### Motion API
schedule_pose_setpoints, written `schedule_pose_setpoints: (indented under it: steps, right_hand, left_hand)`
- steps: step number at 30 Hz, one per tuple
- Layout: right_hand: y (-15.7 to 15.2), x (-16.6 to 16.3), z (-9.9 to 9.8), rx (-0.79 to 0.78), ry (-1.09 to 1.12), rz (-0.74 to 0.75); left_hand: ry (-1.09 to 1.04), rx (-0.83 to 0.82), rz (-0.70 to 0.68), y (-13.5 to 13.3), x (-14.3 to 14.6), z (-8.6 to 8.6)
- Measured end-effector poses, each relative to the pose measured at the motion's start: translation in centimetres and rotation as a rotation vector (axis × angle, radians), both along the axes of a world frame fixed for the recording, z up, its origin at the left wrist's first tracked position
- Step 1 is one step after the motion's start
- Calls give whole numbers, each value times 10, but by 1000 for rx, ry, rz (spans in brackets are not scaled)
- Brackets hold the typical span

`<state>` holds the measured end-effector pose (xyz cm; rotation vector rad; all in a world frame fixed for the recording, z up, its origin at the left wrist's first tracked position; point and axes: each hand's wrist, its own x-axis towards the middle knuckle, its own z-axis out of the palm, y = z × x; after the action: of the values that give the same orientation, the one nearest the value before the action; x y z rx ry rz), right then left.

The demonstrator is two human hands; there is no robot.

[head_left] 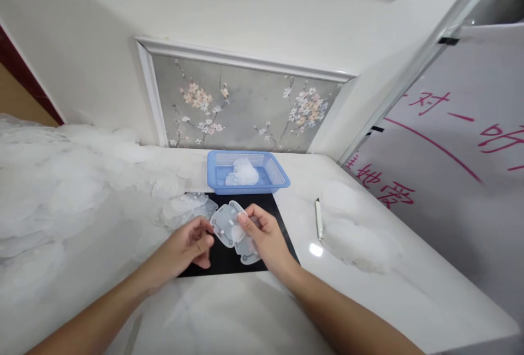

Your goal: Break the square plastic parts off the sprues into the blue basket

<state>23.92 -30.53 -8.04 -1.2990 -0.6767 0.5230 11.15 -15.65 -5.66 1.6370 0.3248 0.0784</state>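
Observation:
My right hand (264,232) pinches a translucent plastic piece (224,225) with rounded corners and small holes, thumb on top. The piece is held tilted above a black mat (225,268). Part of a similar piece (246,250) shows below it, partly covered by my right hand; I cannot tell whether the two are joined. At the held piece's left edge is my left hand (195,243), its fingers curled in and the thumb close to them. Whatever it may hold is hidden. More translucent pieces (190,206) lie overlapping at the mat's upper left corner.
A blue basket (211,174) behind the mat contains several translucent pieces (242,172). A white-handled cutter or pen-like tool (319,220) lies to the right on the white marbled table (347,295). Heaps of translucent pieces (61,180) spread over the left side. A panelled wall (245,11) stands behind.

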Motion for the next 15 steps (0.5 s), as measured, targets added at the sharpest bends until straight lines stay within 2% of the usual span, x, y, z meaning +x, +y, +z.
schedule_pose_setpoints:
  steps: [5,7,12,15]
  right_hand:
    - [5,-17,-6,-46,-102,19]
    - [6,-17,-9,-48,-93,28]
    - [9,-10,-14,-13,-11,54]
    - [8,-10,-14,-11,29,83]
  left_hand:
    - [-34,-16,217,-23,6,-14]
    - [-27,-54,246,-26,6,-16]
    - [-5,22,99,-17,5,-8]
    - [-10,0,15,-11,4,-5]
